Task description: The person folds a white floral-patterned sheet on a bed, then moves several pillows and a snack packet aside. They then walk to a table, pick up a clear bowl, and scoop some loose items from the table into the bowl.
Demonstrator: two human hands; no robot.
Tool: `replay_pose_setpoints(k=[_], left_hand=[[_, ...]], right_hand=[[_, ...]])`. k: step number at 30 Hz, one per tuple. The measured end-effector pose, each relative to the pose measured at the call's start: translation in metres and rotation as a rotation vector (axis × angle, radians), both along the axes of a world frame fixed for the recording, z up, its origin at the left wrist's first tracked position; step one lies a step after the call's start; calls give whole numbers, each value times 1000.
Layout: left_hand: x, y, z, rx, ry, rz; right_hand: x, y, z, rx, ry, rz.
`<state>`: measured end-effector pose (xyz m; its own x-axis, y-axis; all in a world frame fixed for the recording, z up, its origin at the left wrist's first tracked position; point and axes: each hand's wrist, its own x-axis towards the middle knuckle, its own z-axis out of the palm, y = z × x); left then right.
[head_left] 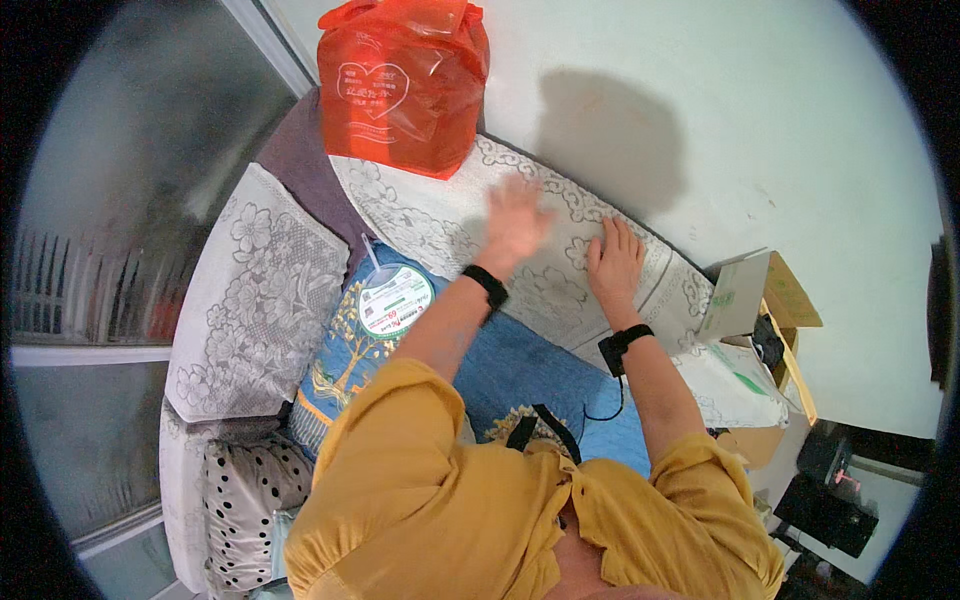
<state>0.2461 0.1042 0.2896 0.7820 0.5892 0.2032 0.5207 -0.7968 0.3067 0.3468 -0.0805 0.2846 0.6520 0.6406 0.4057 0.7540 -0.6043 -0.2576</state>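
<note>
A white lace-patterned cover [555, 285] lies over the back of the sofa. Flat on it, near the wall side, rests my right hand [617, 262], its fingers stretched out and holding nothing. My left hand [515, 222] is over the same cover, fingers spread and somewhat blurred, with nothing in it; whether it touches the cloth I cannot tell. Both wrists wear black bands. Beyond my left hand, a full red plastic bag [405, 95] stands on top of the sofa back. Below my arms is the blue seat cover [520, 365].
A blue cushion with a gold tree [350, 345] and a round fan [397, 302] lie at the left. Another lace cover [255, 300] and a polka-dot pillow [245, 500] are farther left. An open cardboard box [740, 300] stands right, beside the white wall [790, 150].
</note>
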Motion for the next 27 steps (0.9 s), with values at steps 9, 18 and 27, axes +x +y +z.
replay_pose_setpoints(k=[9, 18, 27], left_hand=[[-25, 20, -14, 116, -296, -243], [-89, 87, 74, 69, -609, -165], [-11, 229, 238, 303, -483, 95]], right_hand=[[3, -3, -2, 8, 15, 22], [1, -1, 4, -33, 42, -2], [2, -1, 3, -21, 25, 0]])
